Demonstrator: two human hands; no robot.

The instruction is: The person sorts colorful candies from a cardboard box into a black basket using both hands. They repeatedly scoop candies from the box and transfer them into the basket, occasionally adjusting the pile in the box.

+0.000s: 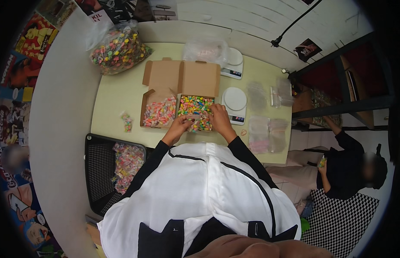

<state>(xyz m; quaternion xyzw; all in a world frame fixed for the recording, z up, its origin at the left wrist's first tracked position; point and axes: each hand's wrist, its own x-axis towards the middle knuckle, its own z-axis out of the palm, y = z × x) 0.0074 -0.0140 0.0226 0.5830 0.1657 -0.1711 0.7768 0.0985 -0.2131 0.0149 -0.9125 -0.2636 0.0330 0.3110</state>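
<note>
My left hand (176, 129) holds a small clear plastic bag (194, 126) with some colorful pieces in it, above the front of a cardboard box (199, 79). Loose multicolored candies (196, 104) fill that box, and its lid is folded back. Over the box's right side, my right hand (220, 118) has its fingertips down among the candies; whether they pinch any is hidden. Left of it stands a second cardboard box (164, 76) with clear-wrapped pink and orange sweets (159, 111). One filled packet (126, 122) lies farther left on the table.
White digital scales (235, 111) stand to the right, beside stacks of clear bags (259, 137). A large sack of colorful sweets (120, 50) sits at back left. A black crate (101, 174) with filled packets is at lower left. Another person (342, 164) is at a shelf on the right.
</note>
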